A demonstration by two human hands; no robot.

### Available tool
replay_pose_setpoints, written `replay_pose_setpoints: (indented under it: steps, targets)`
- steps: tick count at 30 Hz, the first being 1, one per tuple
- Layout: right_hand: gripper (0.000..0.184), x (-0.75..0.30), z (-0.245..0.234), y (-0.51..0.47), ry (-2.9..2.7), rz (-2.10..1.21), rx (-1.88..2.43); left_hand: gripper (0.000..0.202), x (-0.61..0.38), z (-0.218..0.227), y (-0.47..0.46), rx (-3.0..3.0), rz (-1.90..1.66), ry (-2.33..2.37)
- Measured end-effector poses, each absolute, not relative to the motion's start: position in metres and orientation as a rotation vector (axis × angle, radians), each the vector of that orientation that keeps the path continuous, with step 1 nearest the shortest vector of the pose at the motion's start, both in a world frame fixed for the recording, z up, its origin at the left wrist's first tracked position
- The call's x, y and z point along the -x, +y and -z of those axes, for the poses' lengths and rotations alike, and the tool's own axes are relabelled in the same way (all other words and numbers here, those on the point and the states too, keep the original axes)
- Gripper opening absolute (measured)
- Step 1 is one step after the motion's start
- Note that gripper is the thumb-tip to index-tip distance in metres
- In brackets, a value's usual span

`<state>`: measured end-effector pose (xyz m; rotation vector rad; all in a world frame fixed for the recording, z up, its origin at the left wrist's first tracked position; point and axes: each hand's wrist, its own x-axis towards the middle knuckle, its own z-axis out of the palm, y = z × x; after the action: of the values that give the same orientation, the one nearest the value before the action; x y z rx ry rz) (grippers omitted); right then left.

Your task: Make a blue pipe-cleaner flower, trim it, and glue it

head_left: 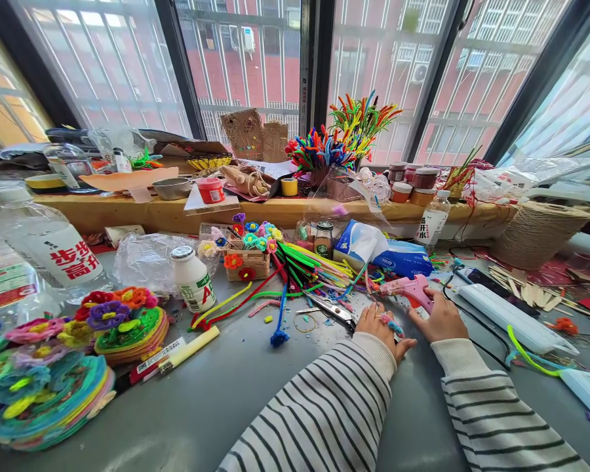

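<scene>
My right hand point(446, 318) is wrapped round the handle of a pink hot glue gun point(409, 286), its nozzle pointing left. To the left of it, my left hand point(379, 330) is low over the grey table, fingers bent and thumb out to the right. A small blue and pink pipe cleaner piece point(392, 324) shows at its fingers; the fingertips are partly hidden. Left of this hand lie open scissors point(332, 309). Beyond the hands is a bundle of coloured pipe cleaners point(314, 262), and a blue one point(280, 328) lies apart on the table.
On the left stand a white bottle point(193, 282), a large water bottle point(49, 246) and pipe-cleaner flower pieces point(130, 328). A small flower basket point(248, 259) and a tissue pack point(373, 248) sit behind. At right are a white power strip point(516, 318) and a twine spool point(538, 236).
</scene>
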<state>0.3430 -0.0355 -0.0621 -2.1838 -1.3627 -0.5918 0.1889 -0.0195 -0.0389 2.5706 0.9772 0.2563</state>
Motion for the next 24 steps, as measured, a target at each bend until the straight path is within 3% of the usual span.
replay_pose_setpoints:
  steps: [15, 24]
  targets:
    - [0.040, -0.343, 0.056, -0.038, -1.409, 0.780, 2.185, 0.065, -0.189, 0.040, -0.021, -2.570, -0.284, 0.983]
    - [0.050, -0.340, 0.044, -0.042, -1.184, 0.733, 2.085, 0.068, -0.189, 0.043, -0.021, -2.558, -0.300, 0.970]
